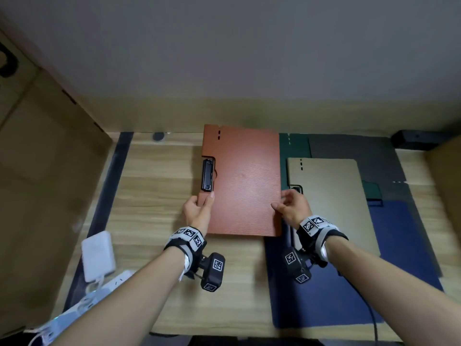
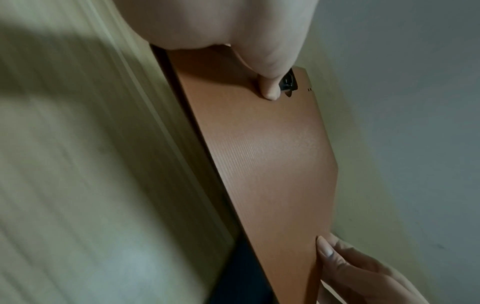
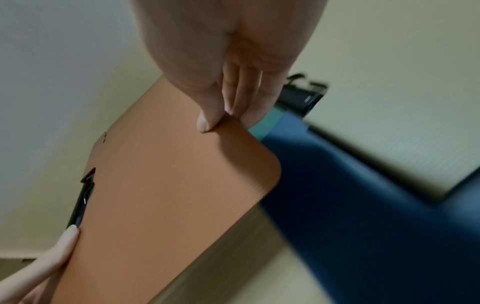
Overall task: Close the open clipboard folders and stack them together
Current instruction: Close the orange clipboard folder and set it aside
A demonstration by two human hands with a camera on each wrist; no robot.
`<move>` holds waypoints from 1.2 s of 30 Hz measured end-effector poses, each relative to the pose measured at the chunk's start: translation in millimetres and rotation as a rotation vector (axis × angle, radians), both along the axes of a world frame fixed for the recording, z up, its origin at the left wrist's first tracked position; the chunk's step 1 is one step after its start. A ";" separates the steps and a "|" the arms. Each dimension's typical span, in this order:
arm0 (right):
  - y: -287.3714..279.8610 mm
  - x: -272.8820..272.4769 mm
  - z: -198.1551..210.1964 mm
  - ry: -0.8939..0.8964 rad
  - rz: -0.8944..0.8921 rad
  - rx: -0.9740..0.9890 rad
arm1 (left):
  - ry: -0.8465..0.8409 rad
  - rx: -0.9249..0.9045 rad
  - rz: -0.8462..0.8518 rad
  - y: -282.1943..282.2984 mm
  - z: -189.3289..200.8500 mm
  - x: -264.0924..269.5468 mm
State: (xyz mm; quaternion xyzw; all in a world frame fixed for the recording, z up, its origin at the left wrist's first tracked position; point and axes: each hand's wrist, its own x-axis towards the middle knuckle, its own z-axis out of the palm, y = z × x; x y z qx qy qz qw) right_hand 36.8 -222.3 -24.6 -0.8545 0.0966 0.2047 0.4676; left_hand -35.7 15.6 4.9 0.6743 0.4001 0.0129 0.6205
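Observation:
A closed orange clipboard folder (image 1: 245, 181) with a black clip (image 1: 207, 175) on its left edge is held between both hands, slightly off the wooden table (image 1: 154, 183). My left hand (image 1: 205, 199) grips its left edge just below the clip, thumb on top (image 2: 270, 86). My right hand (image 1: 284, 203) pinches the right edge near the front corner (image 3: 223, 115). To the right a closed beige folder (image 1: 331, 203) lies on an open blue folder (image 1: 324, 290), with a green folder (image 1: 294, 146) and a dark grey folder (image 1: 354, 156) beneath.
A white adapter (image 1: 98, 255) and a white power strip (image 1: 82, 305) with cables lie at the front left. A cardboard box (image 1: 45, 171) stands along the left side. A wall runs behind the table, and a black object (image 1: 416, 139) sits at the back right.

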 end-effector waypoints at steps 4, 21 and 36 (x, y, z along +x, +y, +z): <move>-82.9 4.0 4.1 -0.012 -0.078 -0.059 | 0.036 -0.013 -0.123 -72.6 -16.4 11.7; -247.6 -0.8 -32.9 -0.042 -0.114 -0.346 | 0.147 0.319 -0.453 -229.4 -65.0 3.3; -223.4 -2.4 -22.8 0.259 -0.134 -0.099 | 0.413 -0.016 -0.380 -204.9 -62.2 16.3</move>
